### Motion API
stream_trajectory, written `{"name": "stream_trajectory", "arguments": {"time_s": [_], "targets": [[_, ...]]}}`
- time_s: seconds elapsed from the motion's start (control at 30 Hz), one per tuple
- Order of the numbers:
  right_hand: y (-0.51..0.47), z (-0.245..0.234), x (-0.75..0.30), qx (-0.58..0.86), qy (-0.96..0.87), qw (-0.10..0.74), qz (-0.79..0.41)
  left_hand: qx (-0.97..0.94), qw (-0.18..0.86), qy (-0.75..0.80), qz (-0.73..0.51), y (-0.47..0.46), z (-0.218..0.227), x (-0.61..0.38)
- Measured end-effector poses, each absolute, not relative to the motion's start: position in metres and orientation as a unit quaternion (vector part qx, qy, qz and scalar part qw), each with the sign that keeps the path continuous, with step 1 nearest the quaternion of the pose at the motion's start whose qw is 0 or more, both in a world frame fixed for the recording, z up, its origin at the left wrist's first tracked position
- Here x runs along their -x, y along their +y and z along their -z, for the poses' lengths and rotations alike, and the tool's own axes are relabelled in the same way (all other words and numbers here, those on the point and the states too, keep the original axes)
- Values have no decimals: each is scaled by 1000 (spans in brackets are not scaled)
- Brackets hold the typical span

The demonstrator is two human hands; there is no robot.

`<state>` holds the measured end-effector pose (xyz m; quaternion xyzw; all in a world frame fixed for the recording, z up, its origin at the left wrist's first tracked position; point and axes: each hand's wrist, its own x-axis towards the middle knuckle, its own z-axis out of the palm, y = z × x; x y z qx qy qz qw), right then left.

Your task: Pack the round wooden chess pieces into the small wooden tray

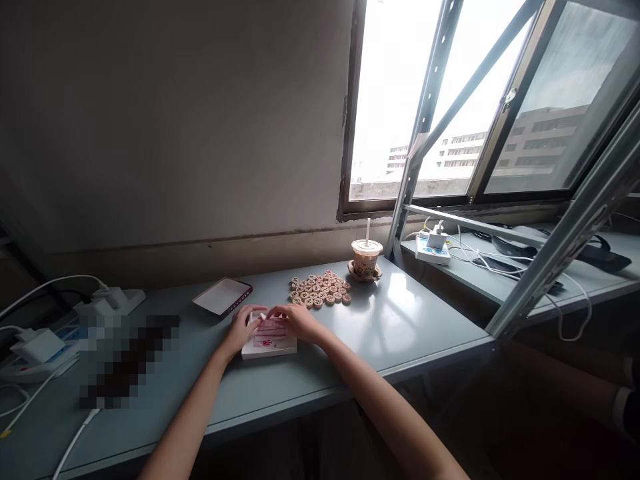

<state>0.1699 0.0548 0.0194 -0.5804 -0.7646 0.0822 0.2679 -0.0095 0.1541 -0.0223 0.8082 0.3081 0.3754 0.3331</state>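
White box point(270, 351) sat near the front edge of the grey desk point(415, 327), open side up, directly below the person's two hands and framed between them. From the far left, white plugs and adapters point(37, 347) crowded the power strips point(57, 370), with pale cables trailing off them; beside these lay a dark object point(133, 357) hidden by pixelation, a white cable point(77, 437) running from its near end. Farther along, and behind the box, rested a shallow lid point(223, 297), pale inside and dark red along its side. The left hand point(244, 328) arched over the box's left rim, its thumb reaching inward beside a small white piece point(263, 317) near the far edge; whether thumb and fingers were closed on that piece could not be told. Under the fingers, the box showed a whitish, semi-clear sheet point(273, 337) with red marks. The right hand point(296, 321) bent over the far right corner, fingers pointing left toward the same piece, and their hold was equally unclear. Just beyond that hand, round wooden chess pieces point(323, 289) with red and dark characters lay clustered together, and to their right a lidded cup point(367, 257) with a straw stood on a brown coaster point(376, 275).
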Motion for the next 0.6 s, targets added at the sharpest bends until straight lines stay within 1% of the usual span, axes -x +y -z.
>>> {"name": "stream_trajectory", "arguments": {"time_s": [0.13,0.33,0.6], "targets": [[57,-18,-171,597,-749,271,-90,-812,331,318,-361,154,22,10],[63,-1,-169,606,-757,243,-28,-830,228,357,-362,153,20,13],[59,-2,-168,604,-758,243,-37,-839,171,358,-373,150,17,13]]}}
